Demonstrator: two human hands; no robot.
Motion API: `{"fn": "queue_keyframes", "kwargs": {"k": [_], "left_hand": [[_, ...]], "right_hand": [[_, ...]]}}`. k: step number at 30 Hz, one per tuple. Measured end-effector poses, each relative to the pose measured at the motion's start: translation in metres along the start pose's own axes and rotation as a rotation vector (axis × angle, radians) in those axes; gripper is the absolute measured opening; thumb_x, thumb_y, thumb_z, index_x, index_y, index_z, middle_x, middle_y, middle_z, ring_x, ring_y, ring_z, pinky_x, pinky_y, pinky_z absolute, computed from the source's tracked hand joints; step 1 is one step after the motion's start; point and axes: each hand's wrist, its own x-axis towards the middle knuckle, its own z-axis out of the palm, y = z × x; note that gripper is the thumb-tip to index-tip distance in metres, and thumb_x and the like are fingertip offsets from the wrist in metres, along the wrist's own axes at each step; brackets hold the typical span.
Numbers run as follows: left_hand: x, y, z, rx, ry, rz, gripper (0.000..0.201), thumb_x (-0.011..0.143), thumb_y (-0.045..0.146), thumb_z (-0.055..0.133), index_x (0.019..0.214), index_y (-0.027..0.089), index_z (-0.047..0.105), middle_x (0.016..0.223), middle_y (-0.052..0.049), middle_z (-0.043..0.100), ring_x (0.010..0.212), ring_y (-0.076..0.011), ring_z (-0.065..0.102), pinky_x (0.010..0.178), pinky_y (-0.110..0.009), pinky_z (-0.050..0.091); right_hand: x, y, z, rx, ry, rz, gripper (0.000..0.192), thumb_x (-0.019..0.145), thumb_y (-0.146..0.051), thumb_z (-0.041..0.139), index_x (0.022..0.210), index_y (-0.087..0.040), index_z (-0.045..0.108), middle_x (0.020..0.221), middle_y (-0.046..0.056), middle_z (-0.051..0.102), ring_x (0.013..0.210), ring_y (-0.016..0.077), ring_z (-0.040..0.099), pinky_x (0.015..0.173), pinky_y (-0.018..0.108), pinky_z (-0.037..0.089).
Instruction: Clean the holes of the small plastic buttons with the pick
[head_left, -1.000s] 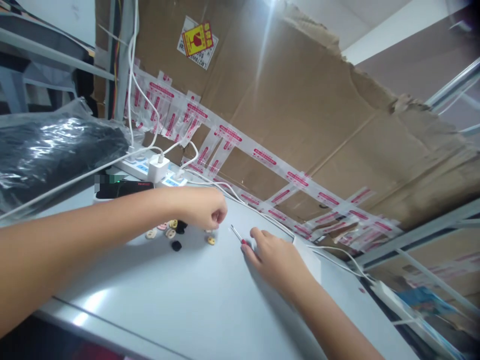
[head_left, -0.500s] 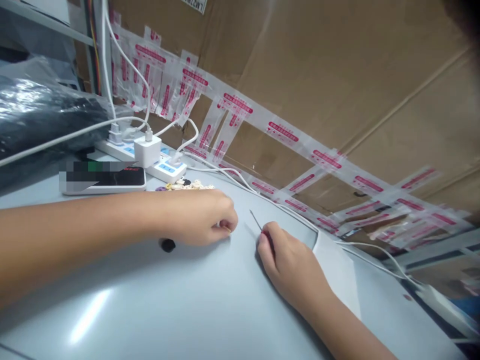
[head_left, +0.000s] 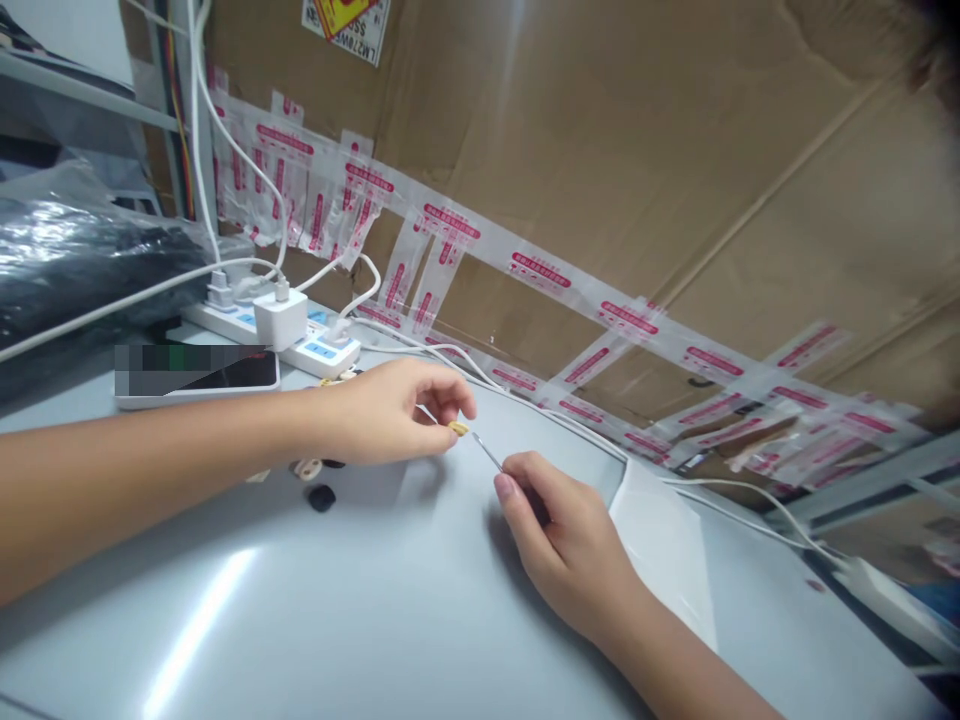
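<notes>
Between the thumb and fingers of my left hand (head_left: 397,410) is a small yellow button-like piece (head_left: 458,428). My right hand (head_left: 566,530) grips a thin metal rod (head_left: 487,452); the rest of it is hidden in the fist. The rod's tip points at the yellow piece and lies close to it; I cannot tell whether they touch. Below my left forearm lie a cream button-like piece with holes (head_left: 307,468) and a black piece (head_left: 322,498). More small pieces are partly hidden behind the left wrist.
A white power strip (head_left: 330,352) with a plugged-in charger (head_left: 281,318) and cables stands at the back left, behind a phone-like device (head_left: 232,372). A taped cardboard box (head_left: 637,200) borders the table's back. A white sheet (head_left: 667,550) lies right of my right hand.
My left hand has turned and its fingers have loosened, bringing the yellow piece into view. The rod's tip has come nearer to it. The camera view has shifted a little.
</notes>
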Motion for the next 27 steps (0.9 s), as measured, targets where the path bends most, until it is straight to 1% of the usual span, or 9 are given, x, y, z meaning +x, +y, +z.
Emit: {"fn": "queue_keyframes", "kwargs": {"k": [3,6,8,10,13,15,17,20,27], "left_hand": [[0.0,0.002,-0.002,-0.054,-0.017,-0.007,0.017,0.081,0.029,0.065,0.093,0.018,0.062,0.088,-0.001,0.066,0.074,-0.0114,0.061,0.068,-0.025,0.051],[0.0,0.005,-0.006,-0.062,-0.069,-0.058,0.018,0.083,0.033,0.065,0.094,0.018,0.065,0.089,-0.001,0.068,0.07,-0.0109,0.06,0.063,-0.024,0.049],[-0.001,0.006,-0.007,-0.052,-0.092,-0.076,0.021,0.085,0.035,0.064,0.098,0.019,0.068,0.09,-0.002,0.07,0.071,-0.0118,0.061,0.063,-0.025,0.05],[-0.001,0.006,-0.007,-0.031,-0.098,-0.081,0.024,0.086,0.036,0.064,0.101,0.02,0.071,0.093,-0.003,0.072,0.079,-0.0139,0.065,0.068,-0.026,0.052],[-0.001,0.003,-0.005,-0.014,-0.085,-0.079,0.025,0.085,0.036,0.065,0.104,0.022,0.074,0.1,-0.004,0.074,0.09,-0.017,0.068,0.075,-0.027,0.054],[0.0,0.002,-0.004,-0.022,-0.084,-0.072,0.025,0.085,0.034,0.065,0.106,0.022,0.074,0.101,-0.004,0.074,0.088,-0.0165,0.068,0.075,-0.027,0.054],[0.001,0.001,-0.002,-0.053,-0.076,-0.059,0.026,0.085,0.032,0.066,0.107,0.022,0.074,0.097,-0.003,0.075,0.084,-0.015,0.068,0.073,-0.026,0.054],[0.001,0.001,0.001,-0.115,-0.035,-0.039,0.026,0.081,0.029,0.07,0.105,0.02,0.073,0.091,-0.001,0.075,0.082,-0.014,0.069,0.072,-0.024,0.054],[0.0,0.003,0.004,-0.159,0.041,-0.063,0.022,0.076,0.025,0.076,0.097,0.019,0.074,0.086,-0.001,0.076,0.079,-0.0148,0.07,0.074,-0.026,0.056]], "right_hand": [[-0.001,-0.001,0.0,0.035,0.015,-0.041,0.019,0.101,-0.026,0.044,0.087,-0.021,0.056,0.072,-0.002,0.057,0.063,0.0124,0.052,0.062,0.024,0.04],[-0.003,-0.001,0.0,0.057,0.033,-0.05,0.017,0.1,-0.025,0.046,0.09,-0.021,0.059,0.075,-0.002,0.059,0.066,0.0121,0.053,0.064,0.023,0.041],[-0.003,-0.001,0.0,0.061,0.042,-0.052,0.017,0.1,-0.024,0.047,0.09,-0.02,0.06,0.076,-0.001,0.061,0.067,0.0121,0.055,0.065,0.023,0.041],[-0.004,-0.001,0.001,0.064,0.037,-0.055,0.016,0.1,-0.024,0.047,0.092,-0.02,0.06,0.078,-0.001,0.062,0.069,0.0123,0.056,0.066,0.023,0.042],[-0.004,-0.001,0.002,0.071,0.023,-0.05,0.016,0.1,-0.023,0.048,0.093,-0.02,0.062,0.081,0.0,0.065,0.072,0.0127,0.058,0.069,0.024,0.043],[-0.004,0.0,0.002,0.076,0.023,-0.038,0.017,0.1,-0.023,0.047,0.093,-0.02,0.062,0.082,0.0,0.066,0.072,0.013,0.058,0.07,0.024,0.043],[-0.004,0.001,0.002,0.087,0.028,-0.025,0.017,0.1,-0.023,0.048,0.093,-0.02,0.063,0.082,0.0,0.066,0.072,0.013,0.058,0.07,0.024,0.043],[-0.004,0.001,0.003,0.11,0.04,-0.025,0.017,0.1,-0.022,0.049,0.091,-0.02,0.063,0.081,0.0,0.066,0.071,0.0122,0.058,0.069,0.023,0.043],[-0.004,0.001,0.001,0.042,0.056,-0.098,0.019,0.099,-0.019,0.049,0.088,-0.018,0.065,0.073,0.0,0.062,0.065,0.0129,0.054,0.064,0.026,0.041]]}}
